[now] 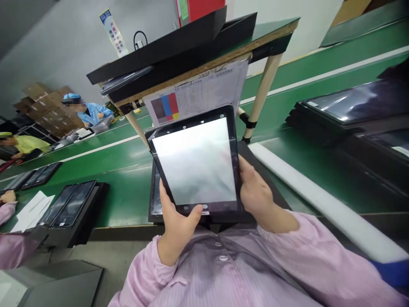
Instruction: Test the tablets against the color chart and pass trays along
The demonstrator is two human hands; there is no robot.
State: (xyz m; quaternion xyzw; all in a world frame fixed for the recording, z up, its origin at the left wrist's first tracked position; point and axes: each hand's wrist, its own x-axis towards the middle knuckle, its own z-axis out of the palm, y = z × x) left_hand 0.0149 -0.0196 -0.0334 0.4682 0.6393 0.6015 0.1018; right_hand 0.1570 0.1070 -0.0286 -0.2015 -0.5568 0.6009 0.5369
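Note:
Both my hands hold up a tablet-like panel [196, 164] with a black frame and a bright whitish screen, tilted toward me. At its lower left corner, my left hand [179, 224] grips the edge, the thumb on the bottom bezel. My right hand [257, 189] is wrapped round the right edge, its fingers partly hidden behind the panel. Beneath the panel, a black tray [249, 217] rests at the bench's front edge, with part of another dark glossy panel [156, 194] showing at its left.
A raised shelf [204, 70] on tan posts stands behind, with a printed sheet below it. A white foam strip [306, 192] lies to the right, near stacked trays of dark panels [348, 102]. Another tray [92, 209] sits left on the green bench [124, 187]. Co-workers sit at left.

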